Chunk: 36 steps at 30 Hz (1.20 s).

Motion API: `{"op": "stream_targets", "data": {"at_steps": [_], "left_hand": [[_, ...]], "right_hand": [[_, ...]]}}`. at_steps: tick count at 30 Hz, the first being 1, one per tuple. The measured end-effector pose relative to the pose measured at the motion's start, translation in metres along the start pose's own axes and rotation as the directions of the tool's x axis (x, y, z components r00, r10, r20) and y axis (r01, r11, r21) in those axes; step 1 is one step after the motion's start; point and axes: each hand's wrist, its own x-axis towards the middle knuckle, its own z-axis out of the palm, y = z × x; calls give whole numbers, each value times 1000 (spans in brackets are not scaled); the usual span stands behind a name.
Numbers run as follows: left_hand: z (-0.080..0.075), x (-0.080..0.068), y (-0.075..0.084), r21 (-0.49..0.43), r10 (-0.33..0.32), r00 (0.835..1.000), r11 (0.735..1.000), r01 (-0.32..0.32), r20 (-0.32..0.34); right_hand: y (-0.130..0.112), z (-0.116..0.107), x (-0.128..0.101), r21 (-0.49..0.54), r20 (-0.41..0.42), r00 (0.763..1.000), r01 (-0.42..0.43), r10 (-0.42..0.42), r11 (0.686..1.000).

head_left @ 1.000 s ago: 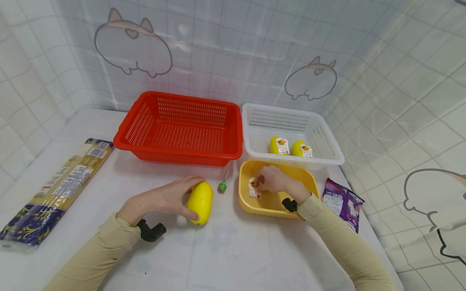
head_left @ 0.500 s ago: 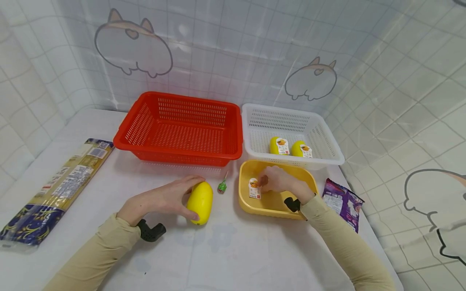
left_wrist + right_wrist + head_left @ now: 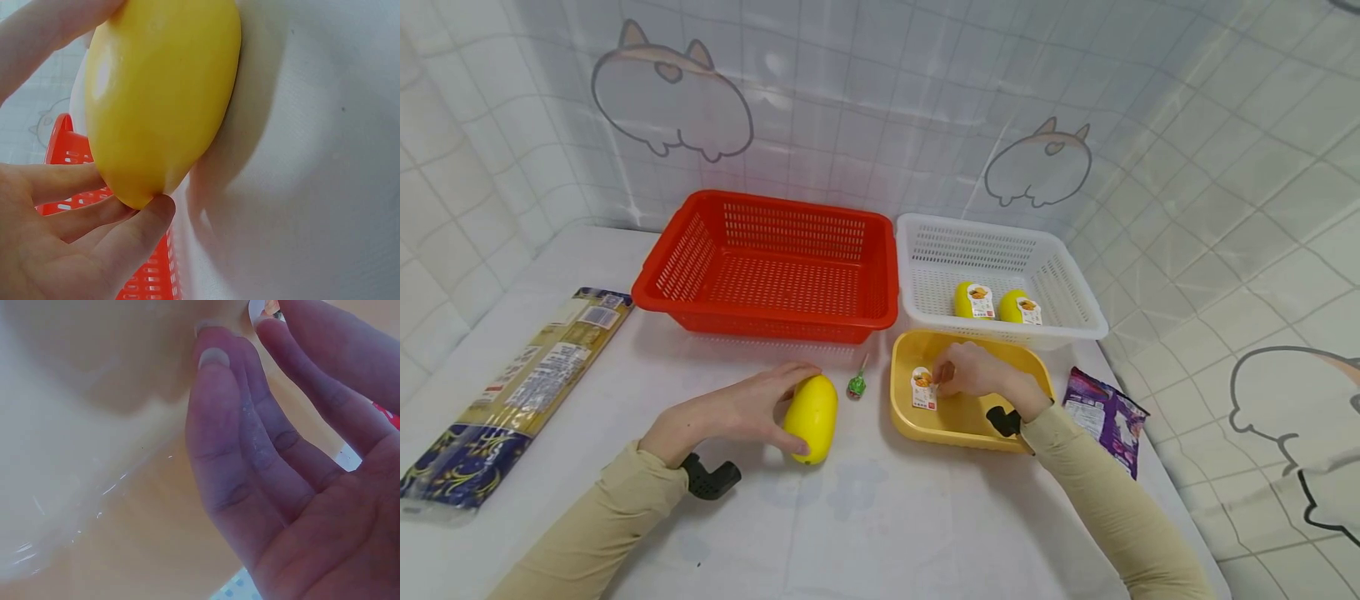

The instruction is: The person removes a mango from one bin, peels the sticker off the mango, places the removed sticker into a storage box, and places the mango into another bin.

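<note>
My left hand (image 3: 737, 412) grips a plain yellow egg-shaped capsule (image 3: 811, 417) lying on the white table; in the left wrist view the thumb and fingers (image 3: 75, 250) close round the capsule's (image 3: 162, 100) end. My right hand (image 3: 973, 372) reaches into a yellow tray (image 3: 1033, 367), its fingertips at a white label with an orange picture (image 3: 922, 388) by the tray's left wall. Close up, thumb and fingers (image 3: 294, 475) pinch the label's edge (image 3: 257, 307) against a yellow surface (image 3: 94, 425). What the label is stuck to is unclear.
Behind stand a red basket (image 3: 775, 318) and a white basket (image 3: 1000, 337) with two labelled yellow capsules (image 3: 973, 300). A green lollipop (image 3: 857, 385) lies between capsule and tray. A purple packet (image 3: 1105, 417) lies right of the tray, a long noodle pack (image 3: 512, 392) at far left.
My right hand has drawn back a little to the right, uncovering more of the label. The left hand and its capsule have not moved.
</note>
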Motion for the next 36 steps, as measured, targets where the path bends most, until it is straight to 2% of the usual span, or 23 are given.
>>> {"op": "stream_targets", "data": {"at_steps": [12, 25, 36], "left_hand": [[0, 0, 0, -9, -3, 1000, 1000, 3, 0], [-2, -1, 0, -10, -16, 1000, 1000, 16, 2], [-1, -1, 1, -11, -28, 1000, 1000, 28, 12]], "right_hand": [[2, -2, -2, -3, 10, 1000, -9, 9, 1000], [1, -7, -8, -18, -13, 998, 60, -60, 998], [-7, -11, -20, 23, -17, 999, 34, -34, 999]]}}
